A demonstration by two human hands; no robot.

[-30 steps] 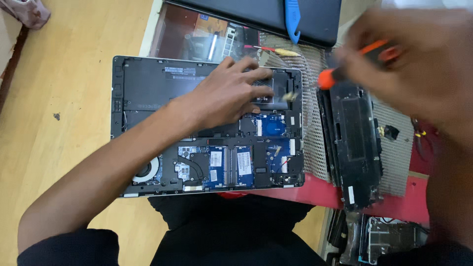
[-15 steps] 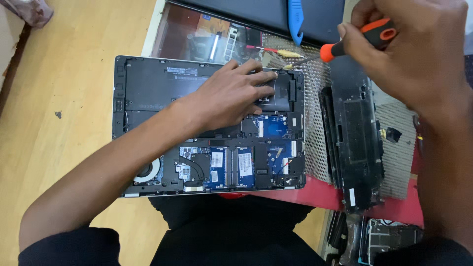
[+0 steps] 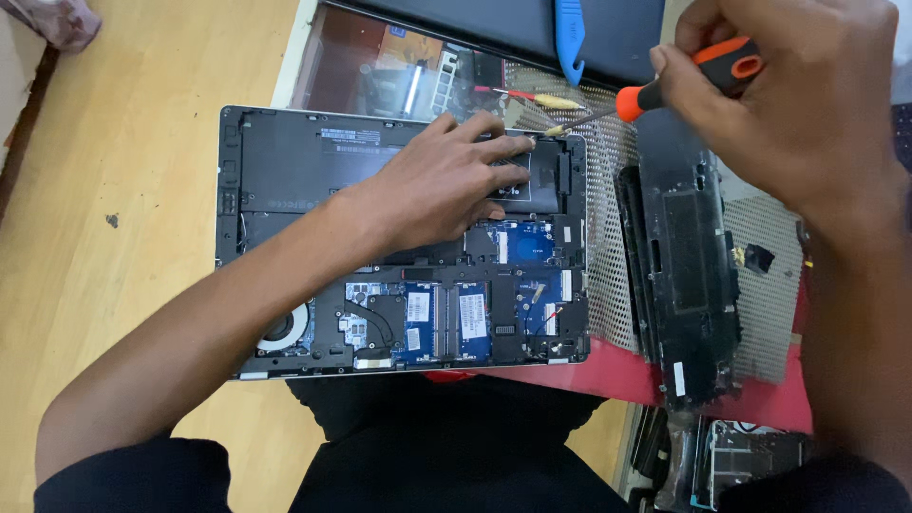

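the left hand [image 3: 446, 190] presses flat, palm down, on the opened black laptop base [image 3: 399, 237], steadying it. the right hand [image 3: 788, 104] grips the orange-and-black-handled screwdriver [image 3: 655, 90], tip angled toward the base's upper right corner.

Wooden floor [image 3: 142, 190]: open laptop [image 3: 285, 161], mesh sheet [image 3: 608, 237].
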